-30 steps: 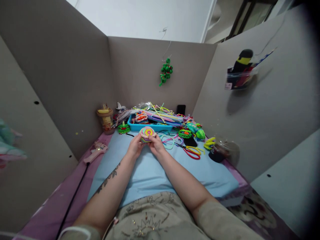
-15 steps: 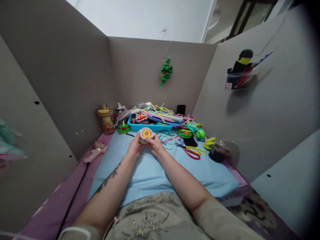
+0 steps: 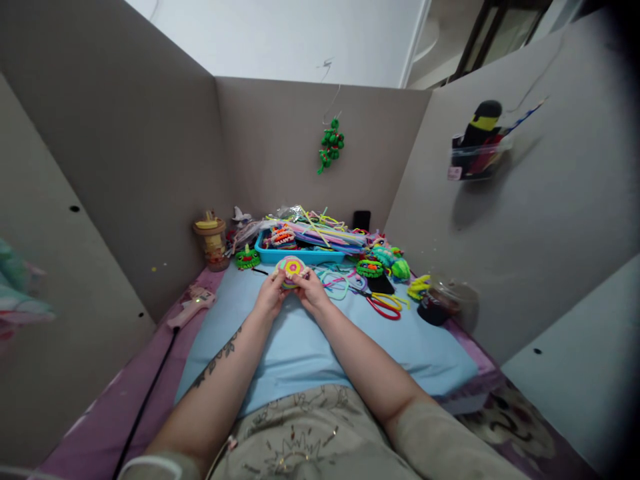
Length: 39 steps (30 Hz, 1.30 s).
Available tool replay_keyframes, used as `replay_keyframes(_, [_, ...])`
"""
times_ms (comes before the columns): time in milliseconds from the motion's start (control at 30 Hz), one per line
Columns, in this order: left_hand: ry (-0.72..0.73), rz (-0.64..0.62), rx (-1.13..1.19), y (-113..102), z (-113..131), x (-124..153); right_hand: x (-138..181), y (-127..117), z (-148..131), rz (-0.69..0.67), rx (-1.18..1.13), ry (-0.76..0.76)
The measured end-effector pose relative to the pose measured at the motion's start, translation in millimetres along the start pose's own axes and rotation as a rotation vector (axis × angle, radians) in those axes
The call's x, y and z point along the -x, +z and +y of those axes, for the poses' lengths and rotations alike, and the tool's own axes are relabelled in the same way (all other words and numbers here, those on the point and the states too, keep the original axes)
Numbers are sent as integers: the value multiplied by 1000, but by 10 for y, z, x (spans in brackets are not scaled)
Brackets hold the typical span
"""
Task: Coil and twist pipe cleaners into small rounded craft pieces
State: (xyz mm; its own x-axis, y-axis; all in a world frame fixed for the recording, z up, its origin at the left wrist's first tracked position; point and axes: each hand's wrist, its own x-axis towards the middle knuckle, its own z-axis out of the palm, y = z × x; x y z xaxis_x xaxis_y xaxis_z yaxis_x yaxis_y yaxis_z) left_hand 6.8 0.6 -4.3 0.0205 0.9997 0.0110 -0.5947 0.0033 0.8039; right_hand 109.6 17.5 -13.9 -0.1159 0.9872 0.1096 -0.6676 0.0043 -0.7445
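Observation:
Between both hands I hold a round pipe-cleaner piece [image 3: 293,266] with pink, yellow and mint rings and a pale ruffled edge. My left hand [image 3: 271,293] grips its left side, thumb on the near face. My right hand [image 3: 311,291] pinches the lower right rim, thumb on the front. The fingers behind the piece are hidden. Just beyond it stands a blue tray [image 3: 300,256] heaped with coloured pipe cleaners [image 3: 325,235]. Loose mint and pink strands [image 3: 336,285] lie right of my hands, beside red-handled scissors [image 3: 384,309].
A pink glue gun [image 3: 194,308] with a black cord rests at left, near a tan cup [image 3: 212,243]. Green fuzzy figures [image 3: 370,268] sit at right, and a dark jar [image 3: 434,311] stands by the right edge. Grey panels [image 3: 320,153] enclose the table.
My left thumb has moved from the left edge onto the front of the round piece, which has tilted slightly. My right hand keeps its hold.

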Motion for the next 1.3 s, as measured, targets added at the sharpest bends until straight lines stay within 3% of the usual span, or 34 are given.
replay_keyframes(367, [-13, 41, 15, -31, -43, -46, 13, -9, 31, -3, 15, -2])
replay_keyframes(767, [-78, 52, 264, -22, 75, -39, 59, 1, -57, -196, 127, -2])
replay_keyframes(833, [-52, 79, 325, -52, 103, -67, 11, -61, -76, -143, 197, 25])
replay_keyframes(967, [-12, 139, 404, -126, 132, -128, -114, -224, -119, 136, 334, 24])
replay_keyframes(1033, [-20, 149, 420, -145, 127, -143, -158, -286, -143, 205, 374, 12])
replay_keyframes(1300, [19, 173, 419, -125, 69, -153, -183, -308, -197, 149, 296, 44])
